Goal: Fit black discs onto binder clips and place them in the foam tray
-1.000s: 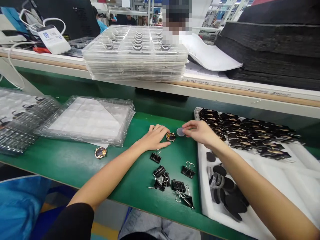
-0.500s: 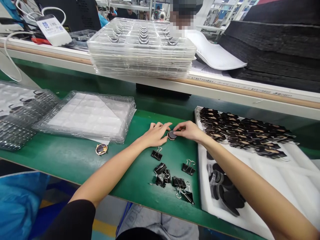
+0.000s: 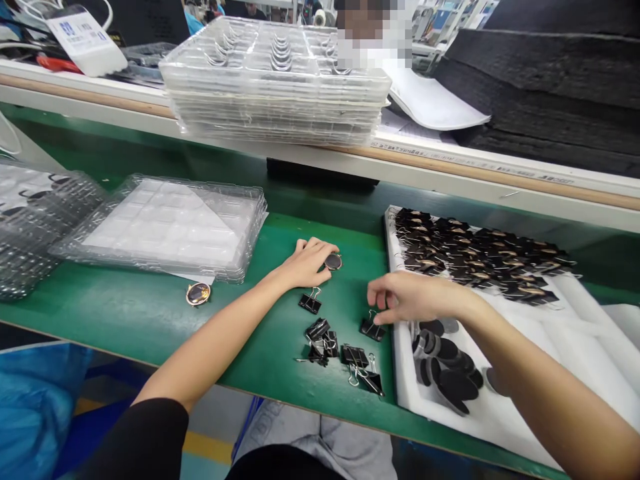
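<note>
The left hand (image 3: 307, 263) holds the round piece (image 3: 333, 261) at its three o'clock, apparently for steadiness, while the right hand (image 3: 411, 296) curls over a binder clip (image 3: 373, 329) at eight o'clock, grip indeterminable.

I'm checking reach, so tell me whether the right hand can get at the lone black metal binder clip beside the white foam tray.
Probably yes: the right hand looks empty, right by the black metal binder clip, and nothing visible stands between them.

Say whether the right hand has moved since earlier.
Yes. Against the white tray, the right hand has drawn back toward the near side, away from the round piece, to the loose binder clip nearest the tray.
</note>
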Available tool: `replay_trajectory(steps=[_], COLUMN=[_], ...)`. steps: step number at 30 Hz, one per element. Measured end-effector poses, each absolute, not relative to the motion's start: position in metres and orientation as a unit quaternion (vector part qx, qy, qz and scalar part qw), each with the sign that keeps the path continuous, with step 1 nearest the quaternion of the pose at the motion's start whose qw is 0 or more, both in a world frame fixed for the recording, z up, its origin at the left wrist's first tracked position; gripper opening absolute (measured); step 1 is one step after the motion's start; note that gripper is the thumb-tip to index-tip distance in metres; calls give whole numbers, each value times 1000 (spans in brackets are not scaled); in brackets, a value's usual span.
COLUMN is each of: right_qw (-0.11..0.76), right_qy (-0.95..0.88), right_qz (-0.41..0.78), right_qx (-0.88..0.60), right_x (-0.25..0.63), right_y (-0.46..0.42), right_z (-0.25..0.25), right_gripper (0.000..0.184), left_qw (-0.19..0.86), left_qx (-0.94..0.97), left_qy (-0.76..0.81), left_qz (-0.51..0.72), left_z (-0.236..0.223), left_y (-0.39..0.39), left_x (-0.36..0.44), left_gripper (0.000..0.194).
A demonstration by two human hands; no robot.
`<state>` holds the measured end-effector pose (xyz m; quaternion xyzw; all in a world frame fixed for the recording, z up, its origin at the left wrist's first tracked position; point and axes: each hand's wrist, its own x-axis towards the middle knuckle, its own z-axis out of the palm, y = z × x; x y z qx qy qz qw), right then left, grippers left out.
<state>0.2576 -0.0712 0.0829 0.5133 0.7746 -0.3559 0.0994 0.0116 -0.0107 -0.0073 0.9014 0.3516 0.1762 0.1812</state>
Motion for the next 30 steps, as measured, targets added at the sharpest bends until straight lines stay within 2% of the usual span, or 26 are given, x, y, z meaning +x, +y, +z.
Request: replay_trajectory(steps=[1,3,7,10,13,15,18,20,22,26,30], right_qw=[118,99,-45,-78,-107,-164,-236,-241,-221,-169,-175], right_qy=[773,770,729,684,663,666,697,710,711,708,644], right_qz=[-355,-329,-236,-287,-340,-307,-187,-113,-84,-104,-99], right_qx=[513,537,642,667,658,660,651,652,663,678,738], right_x=[258,255,251,253,252,247,235,227,221,218,223], right_y=[-78,-85,-71,-50,-35,-28,-20,-15,-11,-7,-3], right_z=[83,78,56,44,40,39,32,24,14,-3,-16], right_gripper=[8,13,14,16,12,19,29,36,43,48,51], left_qw=[182,177,173,190,208,214,198,181,173,173,182], left_qx=[902,900,891,888,889,891,892,891,894,897,898], left_qy=[350,355,380,379,367,359,367,377,378,369,362], left_qz=[176,181,181,178,179,176,177,174,166,169,172], left_z=[-7,-8,-7,-6,-5,-5,-5,-6,-7,-9,-10], left_y=[-10,-10,-11,-10,-8,-8,-9,-9,-9,-8,-8], left_x=[12,13,14,12,9,8,9,10,11,10,8], left_gripper=[48,52,49,39,45,55,64,62,52,34,30])
